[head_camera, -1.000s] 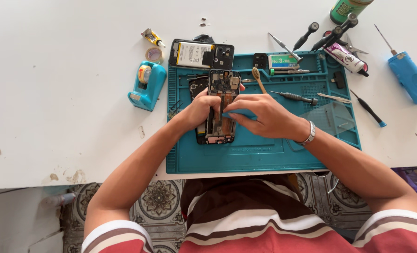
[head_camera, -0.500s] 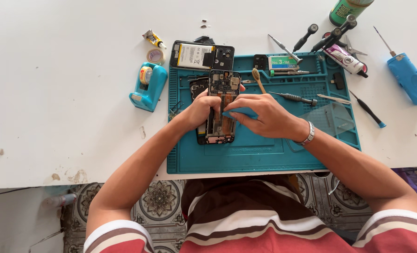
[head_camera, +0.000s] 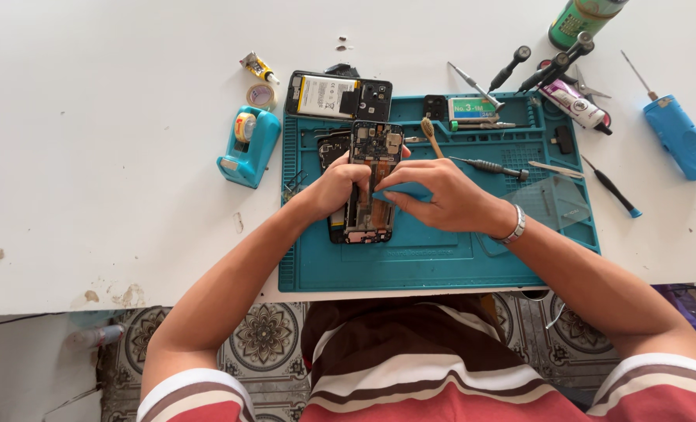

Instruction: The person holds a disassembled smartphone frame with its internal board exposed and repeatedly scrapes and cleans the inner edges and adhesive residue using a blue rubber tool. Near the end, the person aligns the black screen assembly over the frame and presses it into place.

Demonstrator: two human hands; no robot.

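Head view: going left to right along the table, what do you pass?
Teal tape dispenser → left hand → opened phone → right hand → clear plastic card → blue electric screwdriver.

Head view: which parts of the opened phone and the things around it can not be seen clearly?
- Opened phone: its middle is hidden under the left hand and right hand.
- Blue piece: mostly covered by the right fingers; its kind is unclear.
- Green can: cut off by the top edge.
- Small dark bits on the white table: too small to identify.
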